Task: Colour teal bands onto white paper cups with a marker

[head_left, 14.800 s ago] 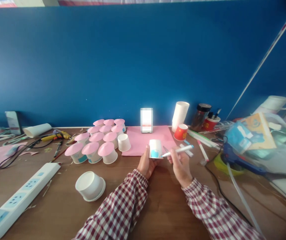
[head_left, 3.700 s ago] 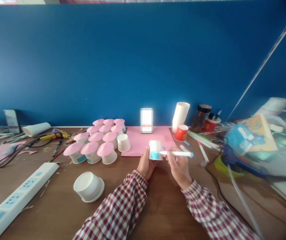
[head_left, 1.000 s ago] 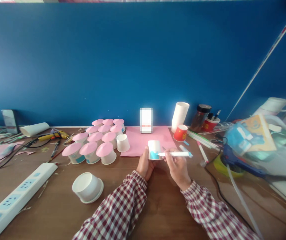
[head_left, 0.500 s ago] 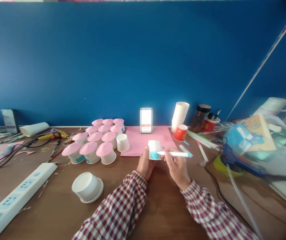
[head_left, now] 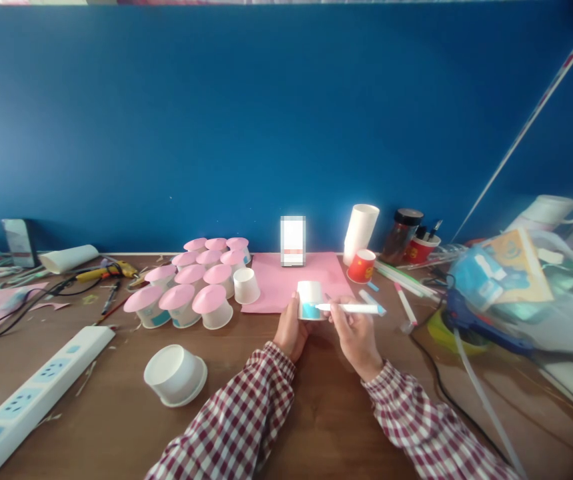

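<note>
Brown table point(head_left: 329, 427), blue wall point(head_left: 286, 127), handheld cup point(head_left: 309, 292)

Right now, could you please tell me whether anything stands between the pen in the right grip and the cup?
Nothing visible does: the pen in the right grip points at the cup's blue patch, and the left grip holds the cup from the opposite side.

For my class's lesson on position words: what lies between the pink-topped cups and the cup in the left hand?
In the head view, one white cup and part of the pink sheet lie there.
</note>
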`<state>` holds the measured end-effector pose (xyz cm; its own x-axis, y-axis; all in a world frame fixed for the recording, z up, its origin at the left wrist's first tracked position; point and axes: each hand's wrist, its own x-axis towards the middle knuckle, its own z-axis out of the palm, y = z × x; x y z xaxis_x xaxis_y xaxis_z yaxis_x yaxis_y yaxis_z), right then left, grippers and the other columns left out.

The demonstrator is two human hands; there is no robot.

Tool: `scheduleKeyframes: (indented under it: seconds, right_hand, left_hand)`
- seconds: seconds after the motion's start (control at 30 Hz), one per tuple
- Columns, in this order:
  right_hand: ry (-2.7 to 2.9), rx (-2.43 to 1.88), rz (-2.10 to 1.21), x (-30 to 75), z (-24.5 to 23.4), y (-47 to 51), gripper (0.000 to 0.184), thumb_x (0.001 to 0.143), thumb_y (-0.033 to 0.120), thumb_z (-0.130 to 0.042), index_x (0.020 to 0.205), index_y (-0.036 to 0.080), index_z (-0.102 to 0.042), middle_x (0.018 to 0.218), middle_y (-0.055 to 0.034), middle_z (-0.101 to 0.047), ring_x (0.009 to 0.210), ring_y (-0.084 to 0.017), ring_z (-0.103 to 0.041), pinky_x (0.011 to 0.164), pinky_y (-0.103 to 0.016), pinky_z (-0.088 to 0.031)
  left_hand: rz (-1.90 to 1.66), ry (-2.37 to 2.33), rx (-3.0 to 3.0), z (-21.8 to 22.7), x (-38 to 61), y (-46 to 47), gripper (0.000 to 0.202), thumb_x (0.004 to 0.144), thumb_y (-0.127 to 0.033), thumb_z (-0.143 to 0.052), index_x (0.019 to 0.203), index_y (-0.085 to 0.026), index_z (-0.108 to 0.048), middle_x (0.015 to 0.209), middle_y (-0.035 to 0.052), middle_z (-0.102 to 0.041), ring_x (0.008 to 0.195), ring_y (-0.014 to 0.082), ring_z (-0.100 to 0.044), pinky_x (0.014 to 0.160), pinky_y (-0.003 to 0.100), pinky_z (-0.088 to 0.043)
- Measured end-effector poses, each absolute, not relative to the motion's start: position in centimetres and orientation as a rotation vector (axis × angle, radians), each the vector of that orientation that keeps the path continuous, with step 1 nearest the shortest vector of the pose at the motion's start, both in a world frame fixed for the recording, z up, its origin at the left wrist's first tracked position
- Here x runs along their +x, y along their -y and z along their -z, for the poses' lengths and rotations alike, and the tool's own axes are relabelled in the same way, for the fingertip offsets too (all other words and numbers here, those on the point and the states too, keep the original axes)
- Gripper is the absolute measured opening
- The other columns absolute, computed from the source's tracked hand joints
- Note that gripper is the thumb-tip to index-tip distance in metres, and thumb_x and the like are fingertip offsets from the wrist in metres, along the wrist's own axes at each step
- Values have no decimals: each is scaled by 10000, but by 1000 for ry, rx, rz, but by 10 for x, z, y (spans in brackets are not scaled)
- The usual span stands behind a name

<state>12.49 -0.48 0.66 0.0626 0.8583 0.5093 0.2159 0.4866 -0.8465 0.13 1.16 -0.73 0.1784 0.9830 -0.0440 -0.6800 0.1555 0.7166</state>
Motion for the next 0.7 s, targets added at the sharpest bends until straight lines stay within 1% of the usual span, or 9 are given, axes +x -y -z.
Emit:
scheduleKeyframes:
  seconds: [0.2, 0.33, 0.53, 0.7]
  right_hand:
    - [1460, -980, -691, 125, -6, 5, 182, 907, 336, -521, 861, 172, -586, 720, -36, -642, 654, -155, -626, 624, -264, -545]
    - [1448, -979, -667, 125, -6, 5, 186, 908, 334, -520, 858, 168, -588, 700, -32, -630, 640, -151, -619, 611, -259, -545]
    - [1443, -955, -710, 124, -7, 6, 172, 905, 334, -532, 872, 174, -584, 731, -35, -642, 671, -153, -637, 629, -257, -551]
    - [1438, -965, -684, 124, -6, 6, 181, 905, 342, -530, 881, 172, -588, 735, -36, -640, 672, -156, -637, 637, -269, -556]
  left_hand:
    - [-1305, -603, 626, 7, 1, -11, 523, 868, -536, -470, 1063, -77, -630, 990, 156, -687, 858, 229, -645, 809, 365, -499]
    - [-1305, -612, 638, 7, 1, -11, 530, 865, -542, -471, 1058, -75, -634, 975, 156, -689, 845, 226, -647, 792, 356, -503]
    - [-1315, -616, 642, 8, 2, -11, 524, 859, -539, -486, 1047, -74, -638, 989, 156, -689, 857, 222, -646, 789, 343, -506]
    - [-1310, -593, 655, 7, 2, -11, 520, 855, -542, -491, 1020, -72, -643, 965, 153, -693, 857, 221, -646, 798, 341, -506]
